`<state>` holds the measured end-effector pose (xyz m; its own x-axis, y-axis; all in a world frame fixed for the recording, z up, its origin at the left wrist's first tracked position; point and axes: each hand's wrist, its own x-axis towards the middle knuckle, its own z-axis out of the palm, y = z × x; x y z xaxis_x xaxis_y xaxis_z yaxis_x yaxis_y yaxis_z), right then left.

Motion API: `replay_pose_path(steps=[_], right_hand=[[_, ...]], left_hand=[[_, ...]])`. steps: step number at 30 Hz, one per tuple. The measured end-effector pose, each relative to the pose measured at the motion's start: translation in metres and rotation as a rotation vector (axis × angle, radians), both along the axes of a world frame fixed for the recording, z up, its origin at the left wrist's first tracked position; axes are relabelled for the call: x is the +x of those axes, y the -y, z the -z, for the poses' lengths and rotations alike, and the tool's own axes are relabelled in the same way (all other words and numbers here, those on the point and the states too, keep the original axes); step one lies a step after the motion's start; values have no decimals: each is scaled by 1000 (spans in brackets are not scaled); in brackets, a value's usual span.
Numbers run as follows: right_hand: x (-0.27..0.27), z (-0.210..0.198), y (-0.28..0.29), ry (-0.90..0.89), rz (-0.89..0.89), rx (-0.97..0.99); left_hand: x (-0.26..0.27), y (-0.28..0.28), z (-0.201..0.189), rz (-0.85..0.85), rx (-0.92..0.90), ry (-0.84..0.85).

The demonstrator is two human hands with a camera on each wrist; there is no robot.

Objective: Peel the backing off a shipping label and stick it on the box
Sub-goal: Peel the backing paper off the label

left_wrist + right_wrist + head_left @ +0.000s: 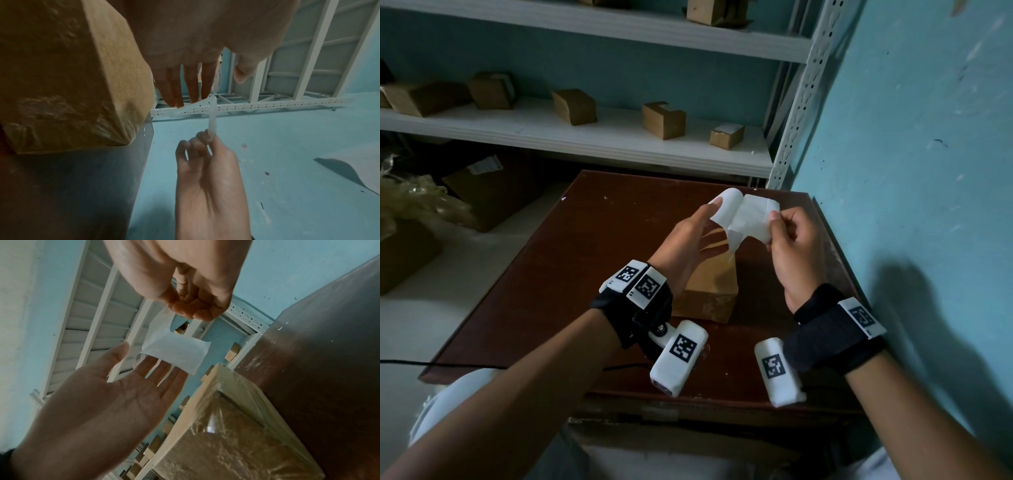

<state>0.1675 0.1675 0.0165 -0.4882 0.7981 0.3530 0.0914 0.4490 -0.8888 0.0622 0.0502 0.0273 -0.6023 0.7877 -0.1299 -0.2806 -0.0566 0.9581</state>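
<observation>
Above the box I hold a white shipping label [751,217], partly split from a thin translucent backing that hangs below it. My right hand [774,219] pinches the sheet's right edge between thumb and forefinger; which layer it grips I cannot tell. My left hand [710,216] is flat, fingers straight and thumb apart, and the sheet's curled left end lies over its fingertips [162,368]. In the left wrist view the sheet [212,116] shows edge-on between both hands. The brown cardboard box [709,291], wrapped in clear film [236,443], stands on the dark brown table [585,257] under my hands.
A teal wall [911,171] runs close along the table's right side. Behind the table stands a white metal rack [619,137] with several small cardboard boxes [575,106]. Larger cartons [482,192] sit on the floor at left. A black cable [400,361] runs by the table's near-left corner.
</observation>
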Motion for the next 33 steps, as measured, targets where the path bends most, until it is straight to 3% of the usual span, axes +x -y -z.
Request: replay_pose_path(steps=[33], right_hand=[[-3, 2, 6, 24, -53, -27]], left_hand=[[-4, 4, -1, -99, 144, 220]])
